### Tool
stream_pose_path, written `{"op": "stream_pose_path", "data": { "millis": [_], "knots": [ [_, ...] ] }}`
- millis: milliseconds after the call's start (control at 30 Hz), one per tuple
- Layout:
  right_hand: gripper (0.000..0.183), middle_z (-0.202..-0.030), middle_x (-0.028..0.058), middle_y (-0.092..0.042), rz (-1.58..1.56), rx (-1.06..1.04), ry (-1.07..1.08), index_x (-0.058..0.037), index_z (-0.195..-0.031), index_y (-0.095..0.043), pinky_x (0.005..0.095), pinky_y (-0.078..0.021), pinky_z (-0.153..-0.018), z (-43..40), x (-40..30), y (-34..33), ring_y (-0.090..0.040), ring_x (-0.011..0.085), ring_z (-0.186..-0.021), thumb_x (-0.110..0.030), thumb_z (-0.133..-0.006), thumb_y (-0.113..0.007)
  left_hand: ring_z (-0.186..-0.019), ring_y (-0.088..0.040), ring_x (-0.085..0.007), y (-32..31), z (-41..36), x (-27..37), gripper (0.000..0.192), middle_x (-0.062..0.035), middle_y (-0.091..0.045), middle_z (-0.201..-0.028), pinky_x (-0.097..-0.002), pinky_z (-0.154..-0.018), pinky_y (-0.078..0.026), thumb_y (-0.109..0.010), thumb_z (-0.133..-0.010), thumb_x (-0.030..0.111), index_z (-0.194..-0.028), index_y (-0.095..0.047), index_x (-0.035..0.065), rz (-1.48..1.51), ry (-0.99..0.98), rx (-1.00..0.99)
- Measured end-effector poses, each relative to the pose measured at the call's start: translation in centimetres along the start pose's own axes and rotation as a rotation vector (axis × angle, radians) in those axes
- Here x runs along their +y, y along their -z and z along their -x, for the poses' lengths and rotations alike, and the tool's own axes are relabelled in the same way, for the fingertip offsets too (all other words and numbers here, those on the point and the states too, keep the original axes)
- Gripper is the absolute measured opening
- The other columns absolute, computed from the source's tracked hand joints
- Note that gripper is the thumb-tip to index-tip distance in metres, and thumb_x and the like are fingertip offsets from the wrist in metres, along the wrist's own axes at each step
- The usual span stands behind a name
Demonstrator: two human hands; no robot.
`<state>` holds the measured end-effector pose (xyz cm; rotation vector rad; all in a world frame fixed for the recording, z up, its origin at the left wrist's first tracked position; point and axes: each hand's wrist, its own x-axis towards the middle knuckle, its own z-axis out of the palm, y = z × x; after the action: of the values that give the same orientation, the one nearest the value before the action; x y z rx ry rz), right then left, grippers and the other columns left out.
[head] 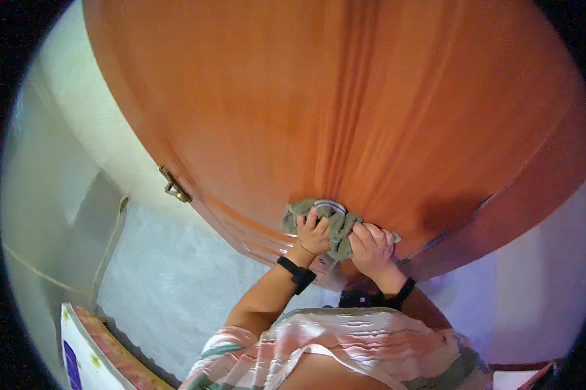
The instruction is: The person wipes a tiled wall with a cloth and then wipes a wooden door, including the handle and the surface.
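Both of my hands press a crumpled olive-green cloth (340,239) with a pale striped band against the lower part of a reddish-brown wooden door (254,107). My left hand (313,234) lies on the cloth with its fingers spread. To its right, my right hand (372,243) bunches the cloth under curled fingers. Streaks on the door's surface run upward from the cloth. I wear a black band on each wrist.
A brass-coloured latch (176,187) sticks out at the door's left edge. Beyond it are a pale wall (103,112) and a grey floor (176,263). A mattress-like item with a patterned cover (98,358) stands at lower left.
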<state>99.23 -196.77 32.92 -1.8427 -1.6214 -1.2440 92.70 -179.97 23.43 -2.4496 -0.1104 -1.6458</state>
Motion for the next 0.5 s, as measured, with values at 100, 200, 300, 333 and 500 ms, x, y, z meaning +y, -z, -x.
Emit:
{"op": "stream_pose_path", "data": {
  "millis": [100, 200, 300, 333, 500],
  "knots": [
    [0.02, -0.113, -0.0036, -0.056, -0.07, -0.089, 0.024, -0.0144, -0.093, -0.066, 0.0339, -0.0331, -0.086, 1.0, -0.2, -0.8, -0.048, 0.0162, -0.106, -0.02, -0.077, -0.056, -0.118, -0.037, -0.0398, -0.3, 1.6, 0.1, 0.024, -0.0049, -0.051, -0.099, -0.0529, -0.076, -0.034, -0.053, -0.067, 0.027, -0.084, -0.063, 0.0125, 0.036, 0.03, 0.001],
    [0.022, -0.115, -0.0011, -0.056, -0.128, -0.137, 0.045, -0.0121, -0.095, -0.065, 0.035, -0.0337, -0.086, 0.1, 0.5, -0.4, -0.049, 0.018, -0.107, -0.019, -0.077, -0.055, -0.122, -0.033, -0.0422, 1.0, 0.6, 0.8, 0.034, -0.0107, -0.049, -0.11, -0.0564, -0.082, -0.032, -0.053, -0.073, 0.023, -0.102, -0.063, 0.0083, 0.082, 0.185, -0.161],
    [0.023, -0.114, 0.0013, -0.057, -0.238, -0.226, -0.046, -0.0093, -0.095, -0.065, 0.037, -0.0355, -0.085, -0.8, 0.7, 1.2, -0.05, 0.0205, -0.106, -0.017, -0.076, -0.054, -0.127, -0.027, -0.0458, 3.1, -1.4, 2.1, 0.04, -0.0152, -0.044, -0.123, -0.0617, -0.09, -0.028, -0.051, -0.078, 0.022, -0.113, -0.058, 0.005, 0.109, 0.195, -0.157],
    [0.023, -0.114, 0.0013, -0.057, -0.246, -0.219, -0.048, -0.0093, -0.095, -0.065, 0.037, -0.0355, -0.085, -1.1, 1.0, 1.6, -0.05, 0.0205, -0.106, -0.017, -0.076, -0.054, -0.127, -0.027, -0.0458, 3.9, -2.8, 2.8, 0.04, -0.0152, -0.044, -0.123, -0.0617, -0.09, -0.028, -0.051, -0.078, 0.022, -0.113, -0.058, 0.005, 0.1, 0.191, -0.161],
    [0.023, -0.11, 0.0044, -0.058, -0.28, 0.091, -0.152, -0.0054, -0.093, -0.063, 0.0403, -0.0386, -0.08, -4.2, 4.3, 5.8, -0.05, 0.0253, -0.103, -0.009, -0.07, -0.059, -0.133, -0.016, -0.0487, 6.9, -12.3, 5.8, 0.044, -0.0179, -0.036, -0.136, -0.0635, -0.098, -0.019, -0.049, -0.082, 0.019, -0.121, -0.052, 0.0, 0.226, 0.235, -0.288]
  ]
}}
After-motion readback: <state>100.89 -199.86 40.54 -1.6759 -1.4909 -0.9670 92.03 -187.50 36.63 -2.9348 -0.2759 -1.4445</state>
